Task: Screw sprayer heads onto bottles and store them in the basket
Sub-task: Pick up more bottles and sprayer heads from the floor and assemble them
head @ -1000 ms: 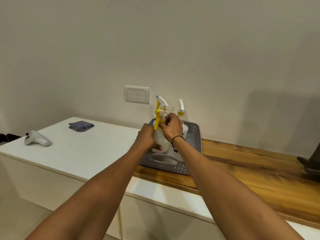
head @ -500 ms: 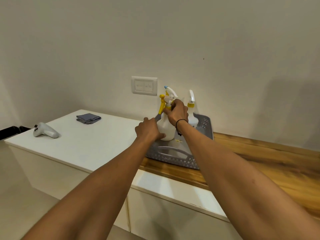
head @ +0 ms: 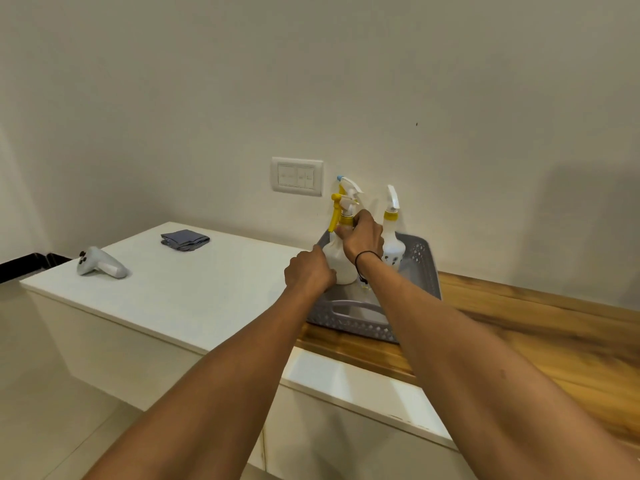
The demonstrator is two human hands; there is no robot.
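A grey perforated basket [head: 420, 271] sits where the white counter meets the wooden one. Over its left end stands a white bottle [head: 338, 261] with a yellow-and-white sprayer head [head: 341, 211]. My left hand [head: 308, 273] grips the bottle's lower body. My right hand [head: 363, 237] holds its neck at the yellow collar. Behind it a second sprayer with a blue tip [head: 346, 183] pokes up, its bottle hidden. A third white bottle with a yellow collar [head: 392, 237] stands upright in the basket to the right.
A white hand controller [head: 100, 266] and a folded grey cloth [head: 185, 240] lie on the white counter [head: 194, 289] to the left. A wall switch plate [head: 297, 176] is just behind the bottles. The wooden counter [head: 536, 334] stretches right.
The bottle has stayed upright over the basket's left end, with both hands holding it throughout. The camera has shifted, so the scene sits further right in view.
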